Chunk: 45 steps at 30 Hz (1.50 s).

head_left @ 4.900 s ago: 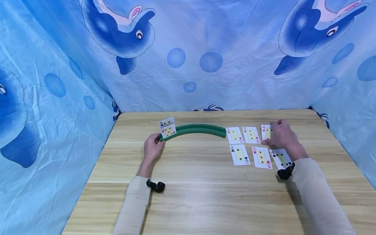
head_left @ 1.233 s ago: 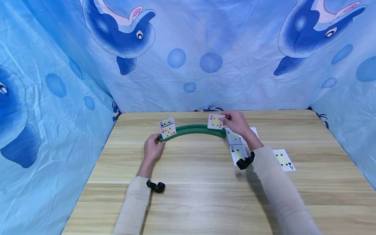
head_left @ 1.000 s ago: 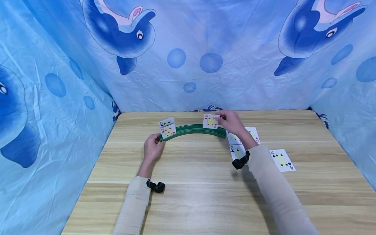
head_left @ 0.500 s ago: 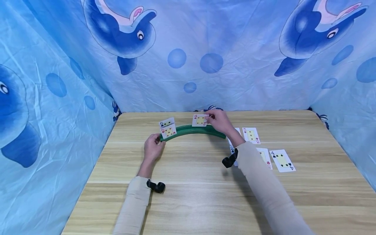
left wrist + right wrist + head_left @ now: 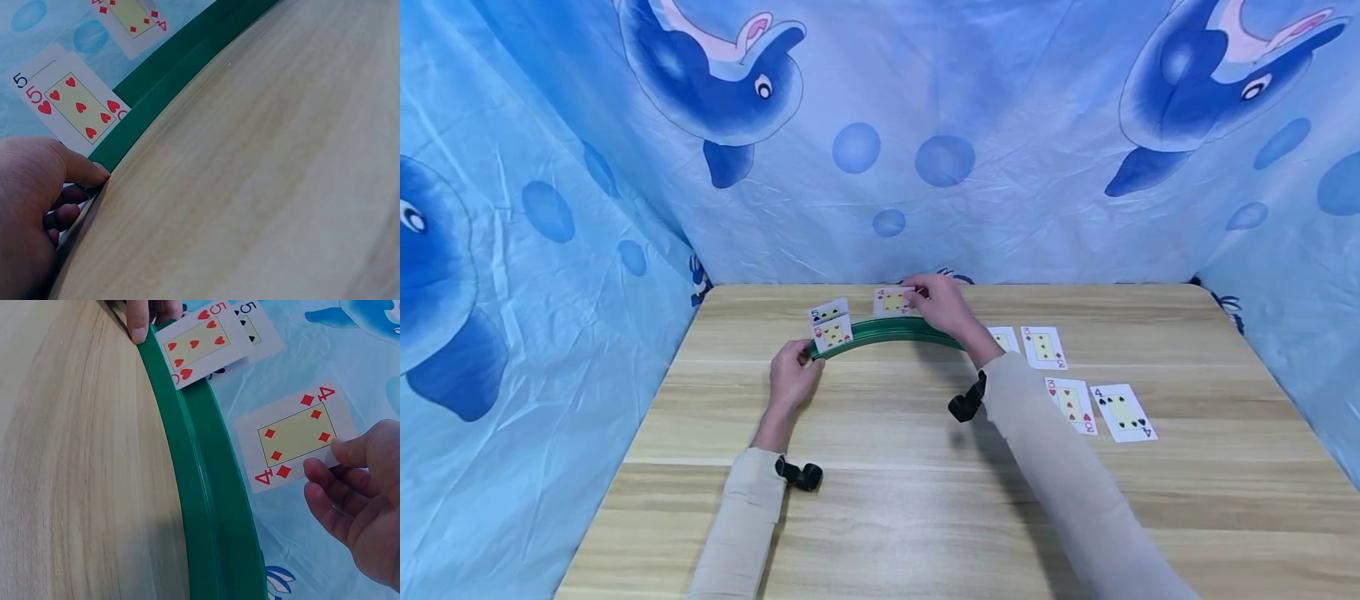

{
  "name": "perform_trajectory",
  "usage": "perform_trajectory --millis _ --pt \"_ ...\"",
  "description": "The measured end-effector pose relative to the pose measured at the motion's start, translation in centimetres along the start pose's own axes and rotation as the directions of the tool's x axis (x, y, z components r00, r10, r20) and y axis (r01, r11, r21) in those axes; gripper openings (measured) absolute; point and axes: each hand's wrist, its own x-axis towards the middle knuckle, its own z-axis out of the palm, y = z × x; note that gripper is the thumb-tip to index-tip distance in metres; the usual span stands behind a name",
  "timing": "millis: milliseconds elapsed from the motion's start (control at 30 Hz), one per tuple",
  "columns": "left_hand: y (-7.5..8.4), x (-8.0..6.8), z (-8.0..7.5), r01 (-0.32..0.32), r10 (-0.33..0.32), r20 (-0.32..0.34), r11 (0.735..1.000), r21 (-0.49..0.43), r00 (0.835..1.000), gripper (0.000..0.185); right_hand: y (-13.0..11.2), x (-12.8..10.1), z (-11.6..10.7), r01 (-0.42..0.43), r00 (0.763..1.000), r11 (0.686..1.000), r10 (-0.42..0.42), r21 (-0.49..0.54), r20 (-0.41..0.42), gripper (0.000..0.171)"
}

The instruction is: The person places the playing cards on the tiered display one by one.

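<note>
My left hand (image 5: 792, 375) pinches the left end of a curved green card holder (image 5: 902, 329), thumb on its front edge in the left wrist view. In the holder's left part stand a five of hearts (image 5: 832, 335) and, behind it, a black five (image 5: 829, 312). My right hand (image 5: 946, 307) pinches a four of diamonds (image 5: 891, 302) by its right edge between thumb and fingers. The right wrist view shows this four of diamonds (image 5: 297, 439) face up, apart from the holder's back edge and to the right of the fives.
Face up on the wooden table (image 5: 880, 517) at right lie a three of diamonds (image 5: 1043, 347), a three of hearts (image 5: 1072, 406) and a four of spades (image 5: 1124, 412). A two of diamonds (image 5: 1003, 338) is partly covered by the right arm. A blue dolphin-print curtain (image 5: 887, 100) hangs behind.
My right hand has picked the four of diamonds up from the table's right side and carried it left, behind the holder's middle. The left hand has kept its grip on the holder.
</note>
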Motion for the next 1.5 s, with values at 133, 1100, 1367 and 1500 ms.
perform_trajectory --millis 133,1100,1367,1500 --pt "0.0 -0.1 -0.1 -0.006 0.006 -0.004 1.0 0.005 1.0 0.043 -0.3 0.5 0.8 0.013 1.0 1.0 -0.012 -0.022 0.011 0.029" --pt "0.0 0.0 0.0 0.015 -0.015 0.011 1.0 -0.001 1.0 0.043 -0.9 0.9 2.9 0.031 0.999 0.994 -0.028 -0.107 0.032 0.024" --pt "0.0 0.2 0.1 0.006 -0.006 0.006 1.0 -0.007 1.0 0.042 -0.7 0.9 3.2 0.018 0.997 0.993 -0.01 -0.117 0.071 0.029" --pt "-0.2 0.2 0.1 -0.001 0.001 0.004 1.0 -0.004 1.0 0.042 -0.8 1.0 3.3 0.001 0.996 0.993 0.009 -0.119 0.087 0.039"
